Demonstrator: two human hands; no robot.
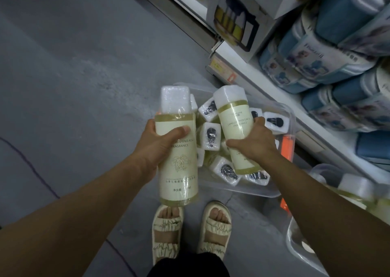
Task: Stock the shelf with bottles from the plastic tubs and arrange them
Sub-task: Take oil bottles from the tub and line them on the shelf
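Left hand (157, 144) grips one shampoo bottle (178, 150) above the clear tub (272, 189); right hand (252, 141) grips a second bottle (235, 126) over it, likely for carrying both. Store shelf (253, 74) sits right of tub.

Pale yellow bottles (178, 150) with white caps (175, 99); blue packs (346, 10).

Grey floor (73, 86) carries a clear tub (242, 189) of bottles (211, 136).
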